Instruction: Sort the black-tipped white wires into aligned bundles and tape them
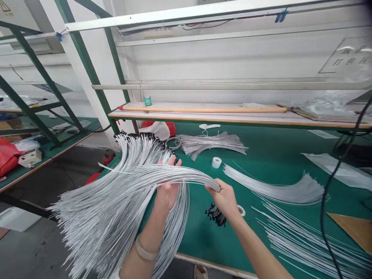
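A thick bundle of thin grey-white cables (pixel 139 174) arches from the left toward the middle of the bench. My right hand (pixel 227 198) is closed around its narrow right end. Palm up, my left hand (pixel 167 195) cups the same bundle from below, its fingers curled up on the far side and partly hidden. Small black tips show by those fingers. Beneath lies a larger pile of similar cables (pixel 132 149) with black ends, spilling over the bench's left edge. Just below my right hand, a cluster of black connector ends (pixel 216 215) rests on the green bench.
A tied cable bundle (pixel 215 143) lies at the back, near a white tape roll (pixel 216 162). More loose cables (pixel 276 188) spread to the right. A black cord (pixel 331 178) hangs at right, and a shelf (pixel 203 115) crosses above the bench (pixel 197 236).
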`<state>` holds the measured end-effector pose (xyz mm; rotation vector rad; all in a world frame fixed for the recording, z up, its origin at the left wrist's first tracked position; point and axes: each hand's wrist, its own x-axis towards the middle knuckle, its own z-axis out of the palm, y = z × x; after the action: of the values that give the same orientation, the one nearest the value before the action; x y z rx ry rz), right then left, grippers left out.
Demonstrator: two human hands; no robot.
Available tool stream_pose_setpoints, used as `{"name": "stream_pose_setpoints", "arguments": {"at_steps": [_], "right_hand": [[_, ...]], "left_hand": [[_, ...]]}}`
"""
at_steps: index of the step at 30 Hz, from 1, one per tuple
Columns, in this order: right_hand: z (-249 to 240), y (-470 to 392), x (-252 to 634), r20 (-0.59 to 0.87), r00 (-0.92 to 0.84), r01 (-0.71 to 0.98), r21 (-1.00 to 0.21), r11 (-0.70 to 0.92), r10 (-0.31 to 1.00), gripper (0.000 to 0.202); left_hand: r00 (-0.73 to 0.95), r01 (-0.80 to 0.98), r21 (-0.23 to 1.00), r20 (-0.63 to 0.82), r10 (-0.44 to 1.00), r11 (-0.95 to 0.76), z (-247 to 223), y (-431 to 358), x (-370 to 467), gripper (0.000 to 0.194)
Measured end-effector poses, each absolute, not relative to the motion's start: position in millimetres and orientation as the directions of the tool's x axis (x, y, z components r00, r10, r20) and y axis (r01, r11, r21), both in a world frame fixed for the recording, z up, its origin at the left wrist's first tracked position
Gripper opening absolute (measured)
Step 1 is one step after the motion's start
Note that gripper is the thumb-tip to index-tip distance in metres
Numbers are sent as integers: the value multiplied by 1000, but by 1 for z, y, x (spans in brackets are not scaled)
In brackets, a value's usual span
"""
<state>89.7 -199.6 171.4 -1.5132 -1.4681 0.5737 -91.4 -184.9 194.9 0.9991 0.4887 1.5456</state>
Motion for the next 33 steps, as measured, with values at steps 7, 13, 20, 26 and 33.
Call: {"name": "stream_pose_setpoints", "arguments": {"at_steps": [7,13,20,26,33], "right_hand": [[132,-186,98,202,125,391,-910,139,971,32],[109,-178,112,251,87,425,-885,192,964,23],[77,-182,123,402,129,526,-803,281,906,22],[64,-183,126,382,93,590,-765,258,919,47],[70,-188,146,305,-33,662,-707,249,952,83]], "left_hand": [[-228,-788,575,60,972,-221,222,-165,-79,32],[-226,-792,589,-42,973,-159,241,-145,-51,14],[-174,-773,634,-186,967,-17,239,-129,-23,17],[-179,-736,676,-249,952,38,231,-113,-28,21],[-269,-712,703,-268,925,-3,222,-110,-41,20]]}}
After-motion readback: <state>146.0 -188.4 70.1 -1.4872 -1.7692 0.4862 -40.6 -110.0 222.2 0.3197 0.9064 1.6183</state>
